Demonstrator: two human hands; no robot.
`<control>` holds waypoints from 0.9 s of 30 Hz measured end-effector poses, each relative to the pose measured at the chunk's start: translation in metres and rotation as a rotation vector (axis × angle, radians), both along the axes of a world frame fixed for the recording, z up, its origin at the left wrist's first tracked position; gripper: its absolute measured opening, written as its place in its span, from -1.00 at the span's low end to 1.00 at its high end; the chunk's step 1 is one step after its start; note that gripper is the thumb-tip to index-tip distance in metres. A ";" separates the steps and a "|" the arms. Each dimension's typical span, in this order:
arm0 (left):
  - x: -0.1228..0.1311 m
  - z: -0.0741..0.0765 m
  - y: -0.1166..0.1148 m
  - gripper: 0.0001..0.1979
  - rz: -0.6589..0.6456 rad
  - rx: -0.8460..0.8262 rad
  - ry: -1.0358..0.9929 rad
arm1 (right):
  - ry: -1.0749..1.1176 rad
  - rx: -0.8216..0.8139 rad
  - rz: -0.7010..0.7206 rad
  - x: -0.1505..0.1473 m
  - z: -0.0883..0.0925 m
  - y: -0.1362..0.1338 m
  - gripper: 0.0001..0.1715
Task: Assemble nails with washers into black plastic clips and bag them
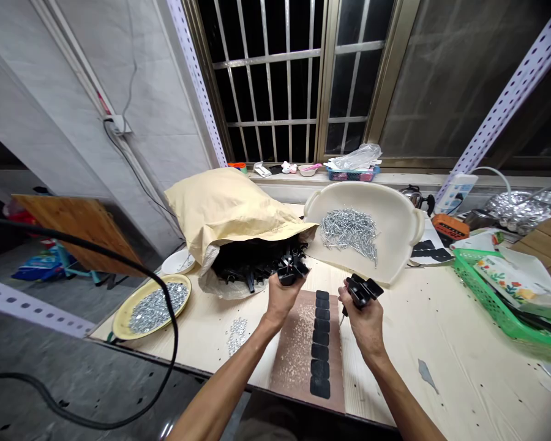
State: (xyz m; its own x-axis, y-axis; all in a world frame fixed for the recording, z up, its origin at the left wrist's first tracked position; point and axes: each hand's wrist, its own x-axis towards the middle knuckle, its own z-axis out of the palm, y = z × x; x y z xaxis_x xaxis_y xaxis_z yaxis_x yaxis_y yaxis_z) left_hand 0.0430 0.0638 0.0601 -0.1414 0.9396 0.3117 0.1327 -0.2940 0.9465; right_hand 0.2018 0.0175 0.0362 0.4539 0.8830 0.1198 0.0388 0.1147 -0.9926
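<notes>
My left hand (282, 298) is closed on several black plastic parts (288, 272), just in front of the mouth of a cream sack (239, 208) full of similar dark parts. My right hand (365, 315) grips more black plastic parts (362, 289) near the right edge of a brown board (294, 349). A thin metal tip points down beside that hand; what it belongs to is hidden. Along the board runs a row of black rounded-square pads (320, 352), and pale specks are scattered to their left. Small metal pieces (237, 335) lie loose left of the board.
A yellow plate (123, 321) of small metal pieces and a white bowl (178, 262) stand at left. Behind my hands, a white scoop-shaped tray (395, 214) holds many screws (349, 231). A green basket (487, 300) sits at right. A black cable (174, 331) loops at left.
</notes>
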 end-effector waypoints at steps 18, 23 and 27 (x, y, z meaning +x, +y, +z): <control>-0.003 0.001 0.015 -0.75 -0.086 -0.062 -0.062 | 0.329 0.072 -0.235 0.034 -0.019 0.043 -0.58; 0.010 0.002 0.013 -0.72 0.002 -0.082 -0.104 | 0.686 -0.023 -0.375 0.049 -0.038 0.095 -0.70; 0.008 0.005 0.011 -0.74 -0.038 -0.033 -0.042 | 0.764 -0.161 -0.388 0.042 -0.054 0.121 -0.71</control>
State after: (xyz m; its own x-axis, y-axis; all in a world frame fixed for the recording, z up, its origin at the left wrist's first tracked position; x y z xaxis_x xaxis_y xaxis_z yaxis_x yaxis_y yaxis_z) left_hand 0.0510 0.0752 0.0655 -0.1175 0.9541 0.2753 0.0816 -0.2670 0.9602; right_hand 0.2437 0.1383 -0.0180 0.6314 0.6294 -0.4530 -0.6367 0.0873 -0.7661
